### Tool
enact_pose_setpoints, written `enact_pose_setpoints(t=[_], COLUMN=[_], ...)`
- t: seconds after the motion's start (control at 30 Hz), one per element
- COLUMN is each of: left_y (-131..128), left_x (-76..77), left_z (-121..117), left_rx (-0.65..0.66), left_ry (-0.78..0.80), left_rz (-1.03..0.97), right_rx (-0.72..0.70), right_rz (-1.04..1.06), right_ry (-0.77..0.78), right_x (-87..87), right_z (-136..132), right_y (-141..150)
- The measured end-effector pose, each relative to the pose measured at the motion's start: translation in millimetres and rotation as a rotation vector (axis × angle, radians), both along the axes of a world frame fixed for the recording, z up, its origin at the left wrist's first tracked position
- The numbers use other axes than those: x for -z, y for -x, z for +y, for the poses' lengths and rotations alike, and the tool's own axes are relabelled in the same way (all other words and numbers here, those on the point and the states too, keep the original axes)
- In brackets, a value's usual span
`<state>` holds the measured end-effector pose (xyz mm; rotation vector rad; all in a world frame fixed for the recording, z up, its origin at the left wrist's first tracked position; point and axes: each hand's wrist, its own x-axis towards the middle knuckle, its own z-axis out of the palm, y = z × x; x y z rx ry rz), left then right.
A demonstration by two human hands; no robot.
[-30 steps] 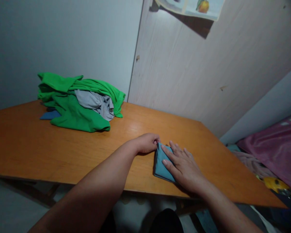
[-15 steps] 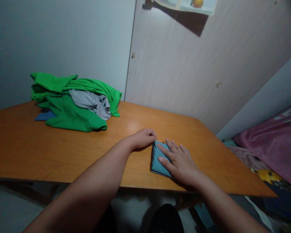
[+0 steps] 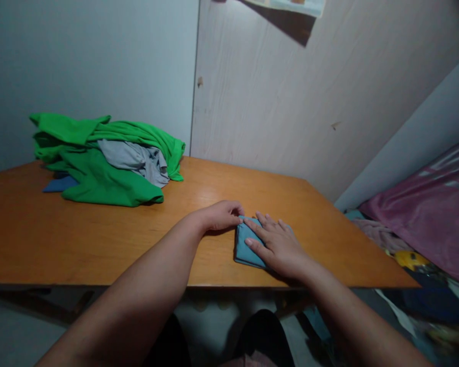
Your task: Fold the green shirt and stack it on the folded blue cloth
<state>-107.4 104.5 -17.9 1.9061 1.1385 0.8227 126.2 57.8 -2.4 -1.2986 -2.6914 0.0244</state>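
Observation:
A small folded blue-grey cloth lies on the wooden table near its front edge, folded into a compact rectangle. My right hand rests flat over its right part with the fingers spread. At the far left corner of the cloth, my left hand has its fingers curled, with thumb and forefinger closed on that corner. The cloth's right side is hidden under my right hand.
On the table's left part is a heap of crumpled clothes: green garments, a grey one and a blue piece. The wooden tabletop meets a wall behind. Pink fabric and other items lie beyond the right edge.
The view has shifted slightly. My left thumb and fingers have moved onto the cloth's far left corner. The right hand stays flat on the cloth.

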Motion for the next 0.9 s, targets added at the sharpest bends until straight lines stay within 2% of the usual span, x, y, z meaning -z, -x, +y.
enact_pose_setpoints(t=[0.13, 0.27, 0.4, 0.47, 0.57, 0.77, 0.9], left_y=[-2, -6, -7, -7, -6, -5, -5], left_x=[-5.0, -12.3, -15.6, -16.3, -19.1, -24.6, -22.8], left_z=[1, -2, -10, -13, -17, -18, -18], left_rx=[-0.037, -0.069, 0.045, 0.128, 0.196, 0.229, 0.208], left_ry=[-0.057, -0.085, 0.011, 0.032, -0.036, -0.118, -0.103], left_rz=[0.011, -0.019, -0.056, -0.013, 0.12, 0.398, 0.413], right_rx=[-0.002, 0.042, 0.174, 0.192, 0.19, 0.203, 0.205], right_rz=[0.068, 0.269, 0.436, 0.418, 0.301, 0.111, 0.108], right_ry=[0.077, 0.14, 0.079, 0.069, 0.087, 0.082, 0.046], right_x=[-2.4, -10.5, -18.7, -18.8, -13.3, 4.7, 11.8], right_z=[6, 17, 22, 20, 13, 2, 1], right_y=[-3, -14, -26, -29, -31, -33, -32])
